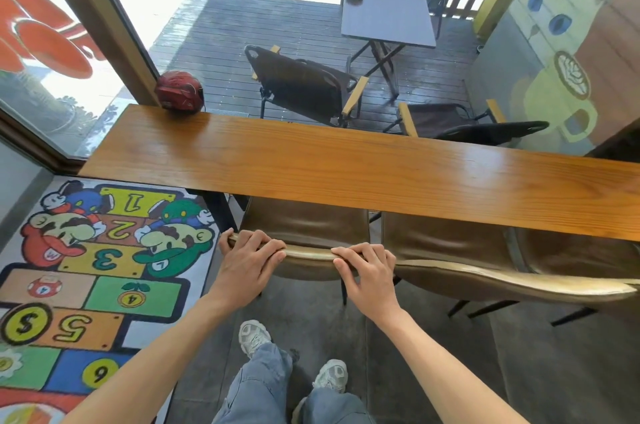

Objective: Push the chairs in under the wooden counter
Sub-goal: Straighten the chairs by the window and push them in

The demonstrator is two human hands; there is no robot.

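Observation:
A long wooden counter [346, 167] runs across the view in front of a window. Three brown leather chairs stand along its near side. The leftmost chair [308, 229] has its seat partly under the counter edge. My left hand [249, 260] grips the left end of its backrest top, and my right hand [367, 271] grips the right end. The middle chair [450, 243] stands close beside it, seat tucked under the counter. Of the third chair [581, 253], at the far right, only part shows.
A red helmet [179, 91] rests on the counter's far left corner. A colourful hopscotch rug [86, 278] covers the floor to my left. My two feet stand on grey floor behind the chair. Beyond the glass, folding chairs and a small table [388, 18] sit on a deck.

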